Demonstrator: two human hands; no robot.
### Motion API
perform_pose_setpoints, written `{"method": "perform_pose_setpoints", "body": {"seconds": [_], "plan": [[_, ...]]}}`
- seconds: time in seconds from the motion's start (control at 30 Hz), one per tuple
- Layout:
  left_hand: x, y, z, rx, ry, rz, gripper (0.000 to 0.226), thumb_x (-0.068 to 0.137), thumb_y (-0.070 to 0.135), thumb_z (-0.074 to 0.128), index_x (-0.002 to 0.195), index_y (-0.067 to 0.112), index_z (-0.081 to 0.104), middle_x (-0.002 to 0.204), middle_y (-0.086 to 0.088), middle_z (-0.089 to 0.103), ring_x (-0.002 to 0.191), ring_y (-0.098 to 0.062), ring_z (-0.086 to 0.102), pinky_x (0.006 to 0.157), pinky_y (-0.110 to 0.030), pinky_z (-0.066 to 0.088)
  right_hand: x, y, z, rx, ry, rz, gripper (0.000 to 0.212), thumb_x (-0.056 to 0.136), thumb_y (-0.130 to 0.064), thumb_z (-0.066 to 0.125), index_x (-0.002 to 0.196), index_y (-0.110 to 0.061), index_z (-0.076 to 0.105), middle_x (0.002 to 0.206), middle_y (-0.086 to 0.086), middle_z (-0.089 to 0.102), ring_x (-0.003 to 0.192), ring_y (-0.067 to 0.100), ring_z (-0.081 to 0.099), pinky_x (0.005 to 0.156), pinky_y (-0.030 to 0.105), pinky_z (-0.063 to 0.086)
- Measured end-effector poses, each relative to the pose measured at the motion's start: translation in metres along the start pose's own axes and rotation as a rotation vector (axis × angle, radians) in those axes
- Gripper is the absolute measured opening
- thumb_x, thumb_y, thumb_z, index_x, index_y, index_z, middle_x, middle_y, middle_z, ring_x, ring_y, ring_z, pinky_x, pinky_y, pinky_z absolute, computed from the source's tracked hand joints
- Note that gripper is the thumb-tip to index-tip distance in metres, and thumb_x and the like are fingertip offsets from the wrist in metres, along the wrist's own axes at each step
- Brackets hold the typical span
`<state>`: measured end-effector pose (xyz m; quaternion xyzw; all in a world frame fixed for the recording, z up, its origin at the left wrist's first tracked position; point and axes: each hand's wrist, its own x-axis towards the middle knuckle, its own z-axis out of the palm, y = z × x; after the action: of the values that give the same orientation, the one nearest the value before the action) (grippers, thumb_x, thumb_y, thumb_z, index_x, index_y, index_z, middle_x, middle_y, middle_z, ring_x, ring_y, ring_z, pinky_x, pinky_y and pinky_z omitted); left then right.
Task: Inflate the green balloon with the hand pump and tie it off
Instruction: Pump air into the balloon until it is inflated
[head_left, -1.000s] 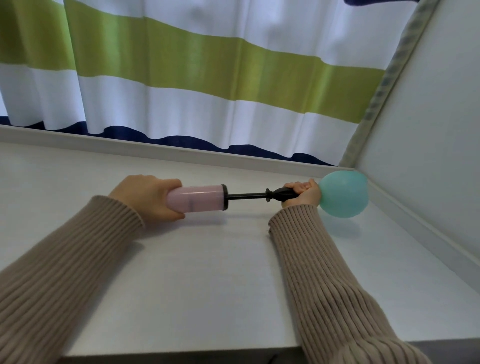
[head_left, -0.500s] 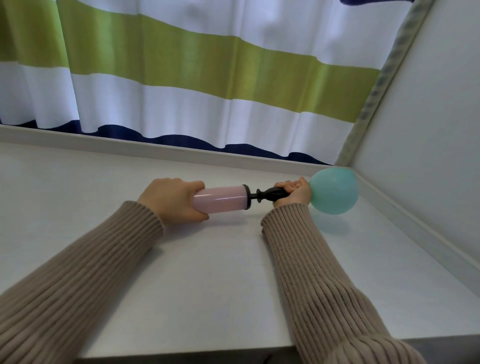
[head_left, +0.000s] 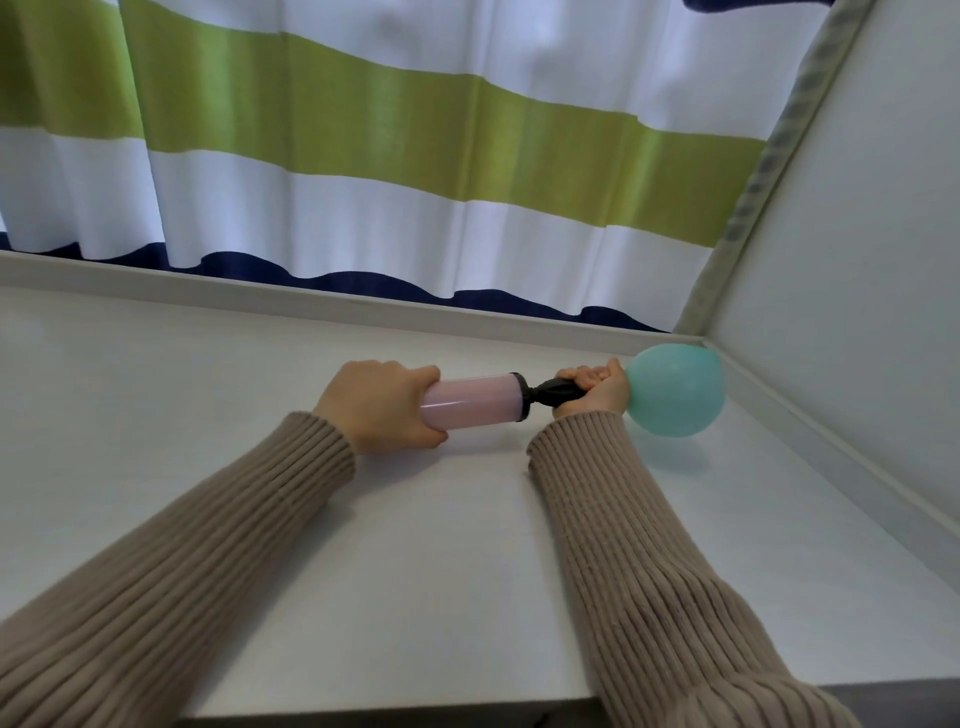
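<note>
A pink hand pump (head_left: 470, 402) lies level just above the white table (head_left: 441, 597). My left hand (head_left: 382, 405) is wrapped around the pump's pink barrel. My right hand (head_left: 595, 389) grips the black nozzle end (head_left: 553, 394), pinching the neck of the green balloon (head_left: 675, 397) onto it. The balloon is partly inflated, round, and hangs to the right of my right hand, close to the table's back right corner. The pump's rod is pushed fully into the barrel.
A striped curtain (head_left: 415, 156) in white, green and navy hangs behind the table. A white wall panel (head_left: 857, 260) closes the right side, with a raised ledge (head_left: 831, 447) along its foot. The table's front edge runs along the bottom.
My left hand has pushed the pink barrel to the right, closing the pump so the black rod vanished. The balloon looks slightly larger.
</note>
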<state>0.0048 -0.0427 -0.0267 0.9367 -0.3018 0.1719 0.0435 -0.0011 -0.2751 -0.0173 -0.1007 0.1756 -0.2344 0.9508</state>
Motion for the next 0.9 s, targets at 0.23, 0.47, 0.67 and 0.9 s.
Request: {"method": "perform_pose_setpoints", "body": {"seconds": [0.23, 0.47, 0.67, 0.9], "plan": [[-0.031, -0.050, -0.016, 0.035, -0.041, -0.067, 0.040, 0.064, 0.067, 0.057, 0.092, 0.040, 0.050, 0.075, 0.011, 0.062, 0.067, -0.015, 0.056, 0.059, -0.028, 0.035, 0.001, -0.008, 0.000, 0.001, -0.014, -0.006, 0.050, 0.097, -0.030, 0.052, 0.052, -0.019, 0.033, 0.035, -0.009, 0.026, 0.025, 0.008, 0.024, 0.036, 0.014, 0.038], [-0.025, -0.050, -0.021, 0.091, -0.038, -0.031, 0.042, 0.062, 0.070, 0.054, 0.089, 0.038, 0.048, 0.072, 0.012, 0.062, 0.064, -0.014, 0.057, 0.054, -0.026, 0.033, 0.002, -0.012, -0.003, 0.058, 0.013, -0.007, 0.048, 0.096, -0.027, 0.054, 0.052, -0.019, 0.034, 0.034, -0.009, 0.027, 0.024, 0.008, 0.025, 0.034, 0.015, 0.037], [0.002, 0.008, -0.002, 0.021, -0.027, 0.023, 0.036, 0.065, 0.061, 0.055, 0.085, 0.034, 0.043, 0.071, 0.008, 0.056, 0.063, -0.020, 0.052, 0.056, -0.028, 0.032, 0.003, -0.006, -0.006, 0.044, 0.008, 0.001, 0.048, 0.096, -0.024, 0.053, 0.052, -0.018, 0.033, 0.032, -0.010, 0.027, 0.022, 0.008, 0.025, 0.033, 0.014, 0.036], [-0.045, -0.051, -0.019, 0.095, -0.028, -0.042, 0.041, 0.066, 0.069, 0.051, 0.090, 0.036, 0.049, 0.074, 0.011, 0.062, 0.064, -0.015, 0.054, 0.055, -0.027, 0.033, 0.004, -0.004, -0.006, 0.064, 0.013, 0.055, 0.049, 0.096, -0.023, 0.053, 0.052, -0.018, 0.033, 0.033, -0.009, 0.028, 0.023, 0.008, 0.024, 0.031, 0.014, 0.034]]}}
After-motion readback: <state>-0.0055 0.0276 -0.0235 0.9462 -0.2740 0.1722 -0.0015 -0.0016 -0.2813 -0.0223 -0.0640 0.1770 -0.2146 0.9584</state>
